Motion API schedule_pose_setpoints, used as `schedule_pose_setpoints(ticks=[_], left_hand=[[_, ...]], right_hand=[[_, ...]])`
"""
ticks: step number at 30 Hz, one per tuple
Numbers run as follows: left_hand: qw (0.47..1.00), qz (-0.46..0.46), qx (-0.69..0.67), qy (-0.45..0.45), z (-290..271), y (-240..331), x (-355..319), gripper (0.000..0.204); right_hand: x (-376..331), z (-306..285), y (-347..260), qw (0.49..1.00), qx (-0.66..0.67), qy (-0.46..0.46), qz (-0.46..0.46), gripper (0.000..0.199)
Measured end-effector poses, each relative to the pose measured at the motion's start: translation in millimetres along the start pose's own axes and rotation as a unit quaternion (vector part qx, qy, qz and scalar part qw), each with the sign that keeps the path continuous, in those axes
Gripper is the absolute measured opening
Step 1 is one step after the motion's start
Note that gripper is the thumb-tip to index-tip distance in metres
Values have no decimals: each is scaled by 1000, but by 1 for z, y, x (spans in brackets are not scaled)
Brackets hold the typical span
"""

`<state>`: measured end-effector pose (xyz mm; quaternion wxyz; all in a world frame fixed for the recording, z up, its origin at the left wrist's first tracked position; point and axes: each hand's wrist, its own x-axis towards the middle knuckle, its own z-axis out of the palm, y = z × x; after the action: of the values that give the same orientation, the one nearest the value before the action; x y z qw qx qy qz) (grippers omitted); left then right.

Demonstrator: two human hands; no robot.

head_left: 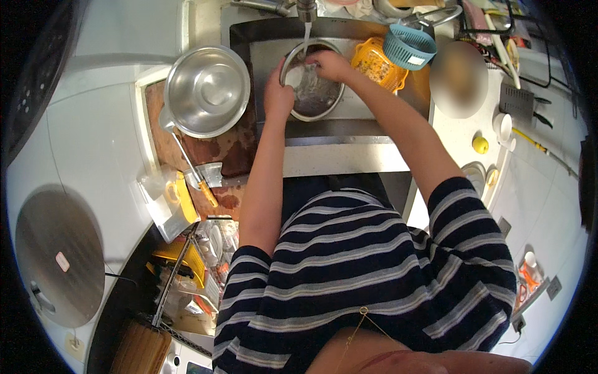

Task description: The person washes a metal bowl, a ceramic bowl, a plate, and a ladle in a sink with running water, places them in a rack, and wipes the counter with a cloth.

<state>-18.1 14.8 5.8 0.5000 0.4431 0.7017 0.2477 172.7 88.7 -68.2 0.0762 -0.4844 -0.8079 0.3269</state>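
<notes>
A round metal bowl (314, 101) stands in the sink (374, 109) under a running tap (306, 11), with water in it. My left hand (278, 96) is closed on the bowl's left rim, thumb toward the inside. At the far side of the bowl, my right hand (329, 65) reaches in over the rim beside the water stream, its fingers bent together. What those fingers hold, if anything, is too small to make out. Something pale, perhaps foam or splashing water, shows inside the bowl near the left hand.
An orange basket (374, 62) and a blue basket (409, 47) sit at the sink's right. To the left, a large metal basin (208, 90) rests on a wooden board (163, 146), near a cleaver (205, 174) and a yellow-handled tool (207, 193). A yellow fruit (480, 144) lies on the right counter.
</notes>
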Motion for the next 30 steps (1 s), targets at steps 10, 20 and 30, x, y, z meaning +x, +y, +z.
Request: schedule_pose_setpoints(ticks=[10, 20, 30], left_hand=[[974, 137, -163, 74, 20, -6, -3, 63], [970, 192, -122, 84, 15, 24, 4, 66], [911, -97, -392, 84, 9, -47, 26, 55]], right_hand=[[-16, 93, -74, 376, 872, 129, 287, 27], [-124, 33, 66, 880, 325, 104, 329, 39], [-81, -9, -31, 903, 173, 277, 280, 66]])
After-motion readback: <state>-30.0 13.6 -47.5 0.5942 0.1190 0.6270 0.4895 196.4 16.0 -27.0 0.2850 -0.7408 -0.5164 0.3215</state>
